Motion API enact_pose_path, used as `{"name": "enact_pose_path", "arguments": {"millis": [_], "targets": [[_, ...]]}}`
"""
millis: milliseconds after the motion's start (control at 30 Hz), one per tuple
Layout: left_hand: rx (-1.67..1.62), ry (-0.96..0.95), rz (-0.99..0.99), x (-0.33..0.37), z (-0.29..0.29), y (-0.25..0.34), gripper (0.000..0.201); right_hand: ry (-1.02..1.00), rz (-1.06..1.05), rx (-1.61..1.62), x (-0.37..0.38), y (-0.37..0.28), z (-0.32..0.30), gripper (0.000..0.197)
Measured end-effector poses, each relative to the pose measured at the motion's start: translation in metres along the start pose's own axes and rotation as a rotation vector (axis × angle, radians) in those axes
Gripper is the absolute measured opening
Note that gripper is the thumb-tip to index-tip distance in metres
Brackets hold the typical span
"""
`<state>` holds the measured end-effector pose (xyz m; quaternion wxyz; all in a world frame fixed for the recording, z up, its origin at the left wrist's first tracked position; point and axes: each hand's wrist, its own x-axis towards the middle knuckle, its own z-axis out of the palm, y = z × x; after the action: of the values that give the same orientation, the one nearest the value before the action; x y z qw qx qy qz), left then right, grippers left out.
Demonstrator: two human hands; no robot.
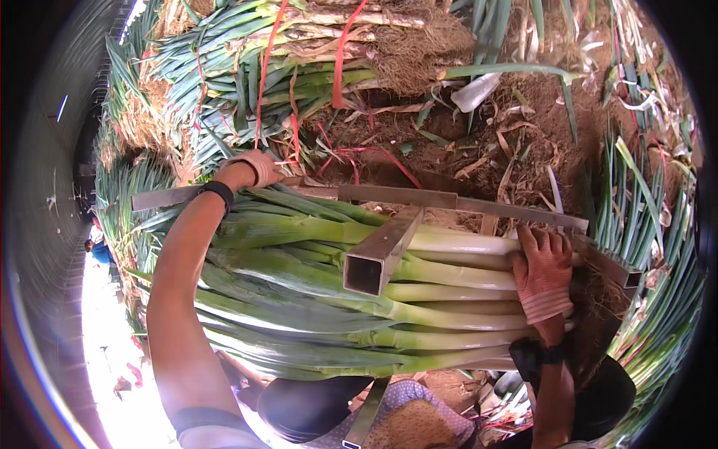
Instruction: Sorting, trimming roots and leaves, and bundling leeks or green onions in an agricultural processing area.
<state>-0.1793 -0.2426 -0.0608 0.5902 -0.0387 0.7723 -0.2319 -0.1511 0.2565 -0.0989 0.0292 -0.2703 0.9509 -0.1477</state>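
A thick layer of large green onions (pixel 449 320) lies crosswise in front of me, leaves to the left, white stalks and roots to the right. They rest in a metal frame of square tubing (pixel 404 239), one tube end jutting toward me over them. My left hand (pixel 258 168), gloved, is closed at the frame's far left, a red tie strip (pixel 288 162) at its fingertips. My right hand (pixel 544 271), in an orange-pink glove, lies over the white stalks near the roots, fingers slightly apart over the far stalks.
Bundles of green onions (pixel 224 93) bound with red strips are piled at the far left. More onions (pixel 666 187) stand along the right. Loose leaves and peelings litter the brown soil (pixel 479 142). A small distant person (pixel 99 251) is at the left edge.
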Motion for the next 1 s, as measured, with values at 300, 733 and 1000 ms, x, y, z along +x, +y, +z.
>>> {"name": "enact_pose_path", "arguments": {"millis": [300,733,1000], "targets": [[-0.131,-0.012,-0.038,-0.008,-0.004,0.014,0.046,-0.007,-0.011,-0.022,0.002,0.001,-0.001,0.038],[-0.374,0.295,-0.133,-0.069,0.022,-0.007,0.046,0.004,-0.009,-0.047,-0.002,0.001,0.004,0.036],[-0.337,0.644,-0.053,-0.124,0.051,0.008,0.04,0.052,-0.017,-0.038,-0.003,0.002,0.005,0.033]]}}
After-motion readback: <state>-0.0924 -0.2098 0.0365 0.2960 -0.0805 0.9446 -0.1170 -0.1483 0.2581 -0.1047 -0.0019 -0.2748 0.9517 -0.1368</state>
